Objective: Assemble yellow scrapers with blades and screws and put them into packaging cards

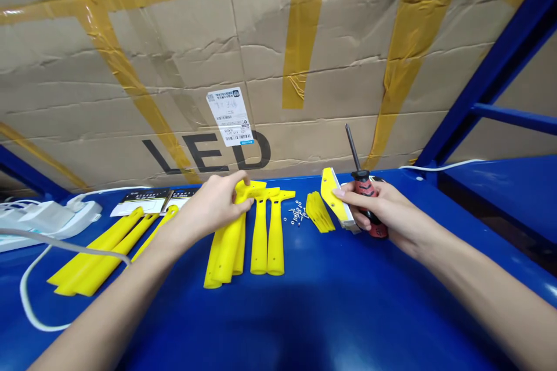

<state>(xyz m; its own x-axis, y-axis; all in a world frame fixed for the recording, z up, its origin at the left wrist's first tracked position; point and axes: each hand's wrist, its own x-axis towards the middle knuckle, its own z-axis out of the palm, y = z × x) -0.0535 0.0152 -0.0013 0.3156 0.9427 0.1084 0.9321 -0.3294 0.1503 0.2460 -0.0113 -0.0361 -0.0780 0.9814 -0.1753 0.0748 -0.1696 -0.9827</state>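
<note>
Two bare hands are over the blue counter [282, 324], and nearest them lie the open, round lower ends of several yellow tubular handles. One yellow T-headed handle [226, 255] has its flared top between the thumb and fingers of the left hand [221, 200]; that grip is drawn narrow around it. Whether its lower end is off the heap beneath, I can't tell from where I stand. I'd judge it light, stiff, hollow plastic, a little slick but hardly fragile. The head's flare gives fingers something to catch on, while the round barrel would suit a fuller hold. Its long axis runs from the open end, towards the person, to the T-head at the far side, leaning slightly right as it goes.

Just right of the left grip, two matching handles [267, 237] lie side by side, heads also pointing away. Beyond them, on the same side, are loose small screws and nuts [297, 213], then a fanned stack of yellow plates [319, 213].

The right hand [385, 208] has its grip closed round a red-and-black screwdriver [368, 200], shaft rising up and away, leaning left. Its fingers also hold a holed yellow plate with a white strip [333, 197], just left of that grip.

Farther off, past both grips, stands a taped cardboard carton [261, 29] marked LED.
</note>
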